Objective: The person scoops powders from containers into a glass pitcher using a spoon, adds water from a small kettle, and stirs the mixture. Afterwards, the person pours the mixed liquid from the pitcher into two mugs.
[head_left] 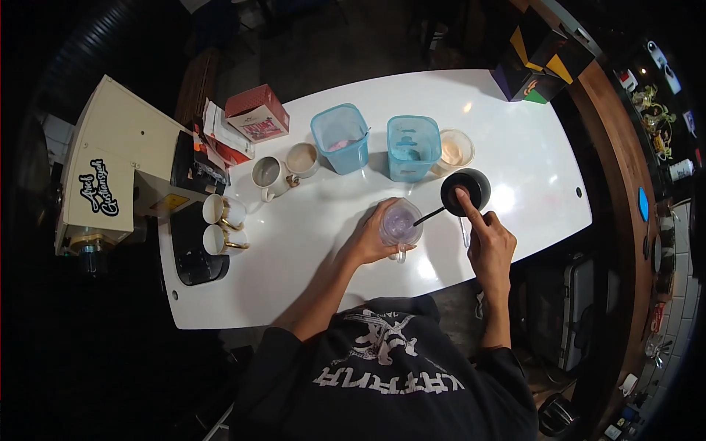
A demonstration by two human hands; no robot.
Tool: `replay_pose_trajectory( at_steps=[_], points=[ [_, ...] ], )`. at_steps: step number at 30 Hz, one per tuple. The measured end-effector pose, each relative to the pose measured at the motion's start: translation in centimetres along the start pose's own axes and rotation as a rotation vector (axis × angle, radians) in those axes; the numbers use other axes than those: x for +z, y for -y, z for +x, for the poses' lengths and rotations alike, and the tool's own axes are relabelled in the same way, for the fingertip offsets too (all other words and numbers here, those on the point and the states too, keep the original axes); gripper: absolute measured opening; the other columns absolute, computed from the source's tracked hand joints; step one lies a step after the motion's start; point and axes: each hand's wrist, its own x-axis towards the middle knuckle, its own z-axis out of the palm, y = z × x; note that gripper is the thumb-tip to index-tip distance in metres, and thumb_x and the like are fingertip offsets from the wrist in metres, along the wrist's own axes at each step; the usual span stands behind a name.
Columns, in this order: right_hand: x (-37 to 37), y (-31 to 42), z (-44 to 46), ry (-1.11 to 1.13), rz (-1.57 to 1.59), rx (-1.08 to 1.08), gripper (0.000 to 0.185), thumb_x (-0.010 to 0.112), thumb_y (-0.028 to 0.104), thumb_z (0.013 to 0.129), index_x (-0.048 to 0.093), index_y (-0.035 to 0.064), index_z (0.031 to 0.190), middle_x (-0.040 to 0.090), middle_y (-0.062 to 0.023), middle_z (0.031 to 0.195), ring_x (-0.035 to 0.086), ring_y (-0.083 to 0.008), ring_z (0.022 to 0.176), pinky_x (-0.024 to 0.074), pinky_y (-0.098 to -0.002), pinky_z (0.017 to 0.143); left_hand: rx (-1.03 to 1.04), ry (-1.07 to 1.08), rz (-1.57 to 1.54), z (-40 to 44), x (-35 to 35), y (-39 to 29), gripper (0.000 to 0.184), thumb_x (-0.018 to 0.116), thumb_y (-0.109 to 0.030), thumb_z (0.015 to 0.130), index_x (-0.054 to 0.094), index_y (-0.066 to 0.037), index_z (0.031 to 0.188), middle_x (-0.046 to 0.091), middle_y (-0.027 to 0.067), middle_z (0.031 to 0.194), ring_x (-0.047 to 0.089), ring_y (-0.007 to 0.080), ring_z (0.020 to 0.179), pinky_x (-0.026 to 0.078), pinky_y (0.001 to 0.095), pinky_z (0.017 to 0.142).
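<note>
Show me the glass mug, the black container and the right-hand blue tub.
Glass mug (402, 239): head view, its near wall.
Black container (473, 182): head view, its round top.
Right-hand blue tub (412, 170): head view, its front wall.

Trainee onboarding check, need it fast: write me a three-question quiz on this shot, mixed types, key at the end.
1. Count: how many blue tubs stand on the white table?
2. Short answer: what is the left hand holding?
3. True or false: the right hand is gripping the red box.

Key:
1. Two.
2. A clear glass mug with something pale purple in it.
3. False. The right hand is at the black kettle, index finger on its top; the red box stands at the far side of the table, away from both hands.
</note>
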Motion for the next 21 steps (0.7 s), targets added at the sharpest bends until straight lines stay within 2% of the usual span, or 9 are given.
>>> replay_pose_trajectory(
  at_steps=[3, 9, 12, 14, 21],
  points=[
    [0.3, 0.2, 0.4, -0.039, 0.067, -0.031, 0.08, 0.065, -0.008, 0.082, 0.057, 0.0394, 0.146, 0.055, -0.0073, 0.069, 0.055, -0.0222, 0.054, 0.0482, -0.0381, 0.05, -0.047, 0.022, -0.033, 0.0, -0.4, -1.0, 0.108, 0.1, -0.031, 0.06, 0.043, -0.006, 0.148, 0.053, 0.0173, 0.143, 0.053, 0.0342, 0.132, 0.046, 0.0445, 0.111],
    [0.2, -0.2, 0.9, -0.068, -0.001, -0.007, 0.077, 0.066, -0.007, 0.082, 0.059, 0.0369, 0.145, 0.054, -0.0069, 0.068, 0.054, -0.0211, 0.052, 0.047, -0.0371, 0.05, -0.054, 0.004, -0.094, 0.0, -0.1, -0.4, 0.11, 0.099, -0.035, 0.058, 0.043, -0.005, 0.147, 0.054, 0.0166, 0.142, 0.055, 0.0325, 0.131, 0.045, 0.042, 0.113],
    [0.1, -0.3, 0.4, -0.019, 0.012, -0.018, 0.078, 0.066, -0.007, 0.082, 0.058, 0.0375, 0.146, 0.054, -0.0069, 0.068, 0.053, -0.0211, 0.052, 0.0467, -0.0373, 0.05, -0.012, -0.005, -0.022, 0.1, -0.1, -0.3, 0.11, 0.099, -0.036, 0.058, 0.043, -0.005, 0.147, 0.054, 0.0171, 0.142, 0.055, 0.0332, 0.131, 0.045, 0.0421, 0.112],
    [0.3, -0.2, 0.2, -0.005, 0.018, -0.024, 0.079, 0.066, -0.007, 0.082, 0.057, 0.0377, 0.146, 0.054, -0.0066, 0.068, 0.053, -0.0209, 0.052, 0.0466, -0.0374, 0.05, -0.07, 0.043, -0.054, 0.2, -0.5, -0.7, 0.112, 0.099, -0.037, 0.057, 0.043, -0.005, 0.148, 0.055, 0.0174, 0.142, 0.055, 0.0338, 0.131, 0.045, 0.0425, 0.112],
    [0.2, 0.1, 0.5, -0.077, 0.033, 0.003, 0.079, 0.066, -0.007, 0.082, 0.057, 0.0382, 0.146, 0.054, -0.0062, 0.069, 0.054, -0.0209, 0.053, 0.0464, -0.0378, 0.049, -0.038, 0.024, -0.003, 0.2, -0.2, 0.1, 0.111, 0.099, -0.04, 0.056, 0.046, -0.006, 0.147, 0.056, 0.0168, 0.141, 0.056, 0.0341, 0.13, 0.046, 0.0433, 0.111]
  ],
)
